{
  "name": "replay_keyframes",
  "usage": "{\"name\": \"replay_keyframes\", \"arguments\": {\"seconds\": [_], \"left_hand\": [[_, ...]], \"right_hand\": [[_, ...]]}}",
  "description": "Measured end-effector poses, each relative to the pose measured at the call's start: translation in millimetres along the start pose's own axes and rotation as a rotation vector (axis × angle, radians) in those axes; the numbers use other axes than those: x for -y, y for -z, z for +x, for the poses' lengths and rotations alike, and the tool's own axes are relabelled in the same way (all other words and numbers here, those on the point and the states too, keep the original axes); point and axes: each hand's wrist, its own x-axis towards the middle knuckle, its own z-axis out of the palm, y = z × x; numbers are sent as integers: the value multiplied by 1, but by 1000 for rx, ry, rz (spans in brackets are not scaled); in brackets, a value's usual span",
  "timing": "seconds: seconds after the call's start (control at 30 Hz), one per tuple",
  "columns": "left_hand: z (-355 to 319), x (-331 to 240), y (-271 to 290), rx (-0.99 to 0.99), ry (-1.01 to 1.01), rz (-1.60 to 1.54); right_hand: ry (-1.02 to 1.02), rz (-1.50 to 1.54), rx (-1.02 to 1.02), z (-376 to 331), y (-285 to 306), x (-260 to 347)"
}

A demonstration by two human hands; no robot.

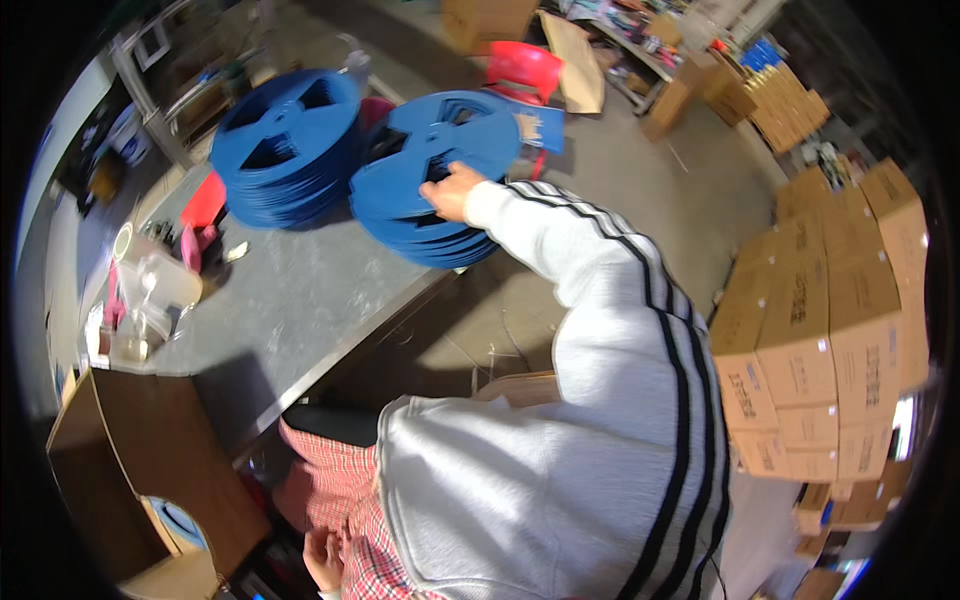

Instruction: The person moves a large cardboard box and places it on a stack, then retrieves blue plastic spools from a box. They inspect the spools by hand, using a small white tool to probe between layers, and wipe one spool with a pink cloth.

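My right hand (452,192) reaches out to a stack of blue plastic reels (445,128) at the table's far right corner. Its thumb and fingers close on the top reel beside one of the cut-out openings; the fingertips are partly hidden in the opening. A second stack of blue reels (285,125) stands just to the left. Low by my waist, my left hand (322,560) is near the red checked cloth (325,480) I wear. It is small and blurred there, and its grip is unclear.
The grey table (300,290) carries a clear plastic container (160,285) and a red object (205,200) at its left. An open cardboard box (170,450) is at the near left. Stacked cartons (820,330) rise on the right. A red chair (525,70) stands beyond the reels.
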Motion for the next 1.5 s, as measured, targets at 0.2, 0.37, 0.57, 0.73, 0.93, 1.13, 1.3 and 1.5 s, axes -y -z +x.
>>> {"name": "replay_keyframes", "arguments": {"seconds": [0.2,0.37,0.57,0.73,0.93,1.13,1.3,1.5], "left_hand": [[4,-18,-9,-26,31,96],[-4,-38,-20,-93,-33,122],[-10,-40,-26,-119,-103,160],[-3,-62,-29,-187,-306,233],[67,-130,-31,-258,-735,412],[293,-137,-166,285,153,-1022],[382,-173,-224,-63,342,-1184],[402,-158,-239,-29,383,-1036]], "right_hand": [[-41,-72,-61,-40,27,-23],[-57,-152,-84,-48,47,-24],[-16,-187,-120,-85,90,11],[139,47,-213,-115,182,102],[248,237,-222,-97,178,149],[113,325,-72,-94,149,137],[127,395,-4,-59,166,149],[125,501,45,-60,169,127]]}}
